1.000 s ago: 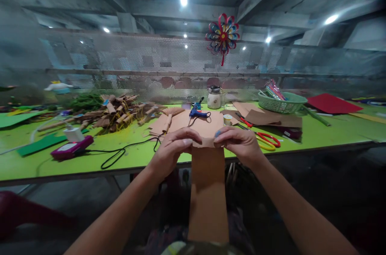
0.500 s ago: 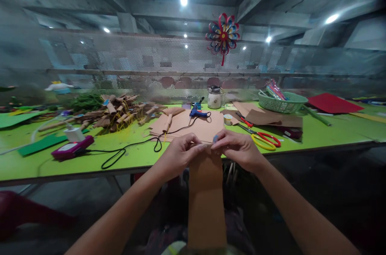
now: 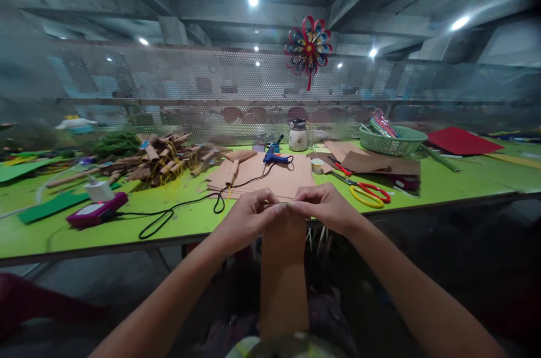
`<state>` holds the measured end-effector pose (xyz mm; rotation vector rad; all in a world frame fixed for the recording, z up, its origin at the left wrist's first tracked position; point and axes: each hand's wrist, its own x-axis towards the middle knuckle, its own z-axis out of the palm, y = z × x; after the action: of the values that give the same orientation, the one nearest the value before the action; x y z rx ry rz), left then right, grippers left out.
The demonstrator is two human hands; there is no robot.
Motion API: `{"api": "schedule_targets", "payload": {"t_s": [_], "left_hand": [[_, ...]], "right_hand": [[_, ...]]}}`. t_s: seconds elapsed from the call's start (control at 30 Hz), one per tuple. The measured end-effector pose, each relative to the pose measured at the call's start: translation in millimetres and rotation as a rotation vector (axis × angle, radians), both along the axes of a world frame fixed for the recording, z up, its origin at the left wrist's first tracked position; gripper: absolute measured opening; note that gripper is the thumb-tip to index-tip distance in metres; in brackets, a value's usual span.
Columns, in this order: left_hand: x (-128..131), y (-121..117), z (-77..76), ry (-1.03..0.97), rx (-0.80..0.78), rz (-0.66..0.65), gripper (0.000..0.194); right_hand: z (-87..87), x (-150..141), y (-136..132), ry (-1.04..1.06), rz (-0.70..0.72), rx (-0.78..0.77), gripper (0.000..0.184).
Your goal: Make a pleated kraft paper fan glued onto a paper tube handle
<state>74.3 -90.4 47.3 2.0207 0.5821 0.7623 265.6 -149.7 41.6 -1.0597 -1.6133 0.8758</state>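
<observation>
A long strip of brown paper (image 3: 284,273) hangs down from my two hands in front of the table's near edge. My left hand (image 3: 253,212) pinches the strip's top edge between thumb and fingers. At the same edge, close beside it, my right hand (image 3: 327,207) pinches the paper too, thumbs almost meeting. The fold at the top is mostly hidden by my fingers. Just beyond my hands lie flat sheets of brown paper (image 3: 291,177), with a blue glue gun (image 3: 273,159) on them. A small pleated paper broom (image 3: 233,169) rests at their left side.
Scissors with red and yellow handles (image 3: 367,194) lie to the right, near brown offcuts (image 3: 367,162) and a green basket (image 3: 393,141). A heap of paper brooms (image 3: 167,160) is at left. A black cord (image 3: 169,212) runs to a purple power strip (image 3: 97,210).
The top flap, which faced me open between my spread hands, is now folded and pinched tight. Both hands have drawn closer together. The view has shifted slightly.
</observation>
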Motion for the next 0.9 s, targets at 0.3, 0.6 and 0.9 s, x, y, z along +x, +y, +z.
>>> {"api": "schedule_targets", "payload": {"t_s": [0.3,0.6,0.9], "left_hand": [[-4,-2,-13.9,-0.011,-0.181,0.000,0.031],[-6,17,-19.3,-0.033,-0.214,0.042,0.031],[-10,18,-20.9,-0.069,-0.286,0.007,0.028]], "right_hand": [[-9.3,6,5,-0.060,0.041,-0.075,0.035],[-18.2,5,14,-0.019,-0.016,-0.132,0.037],[-19.6,18,12,-0.068,0.059,-0.182,0.034]]}}
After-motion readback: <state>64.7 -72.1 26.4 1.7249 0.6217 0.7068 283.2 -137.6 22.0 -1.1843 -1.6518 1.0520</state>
